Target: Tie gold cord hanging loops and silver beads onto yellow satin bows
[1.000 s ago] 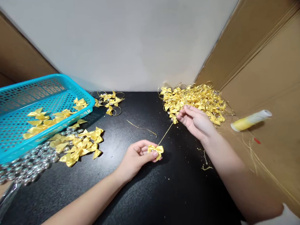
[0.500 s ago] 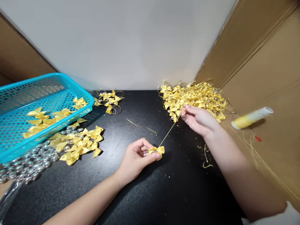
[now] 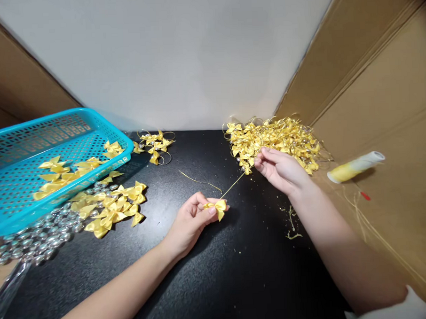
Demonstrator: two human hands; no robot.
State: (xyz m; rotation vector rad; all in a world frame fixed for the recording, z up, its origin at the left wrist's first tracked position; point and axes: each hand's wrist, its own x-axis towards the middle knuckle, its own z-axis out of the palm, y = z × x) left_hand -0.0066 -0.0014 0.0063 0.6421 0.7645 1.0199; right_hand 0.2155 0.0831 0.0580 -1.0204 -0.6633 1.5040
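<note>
Between the thumb and fingers of my left hand (image 3: 192, 219) is a yellow ribbon bow (image 3: 219, 207), held over the black table. A thin gold cord (image 3: 234, 184) runs taut from the bow up to my right hand (image 3: 279, 168), whose fingertips pinch its other end. My right hand is just in front of a large pile of yellow bows (image 3: 273, 138) with cord loops and silver beads. The cord's end is hidden in the right fingers.
At left a turquoise basket (image 3: 70, 116) holds loose bows, with more bows (image 3: 118, 206) and silver beads (image 3: 40, 237) beside it. A few looped bows (image 3: 157, 143) lie at the back. A loose cord (image 3: 200, 181), thread scraps (image 3: 291, 224) and a yellow-white spool (image 3: 356, 167) are also present.
My left hand has shifted slightly left and up, and the bow has turned in its fingers. My right hand stays nearly still, the cord taut between them.
</note>
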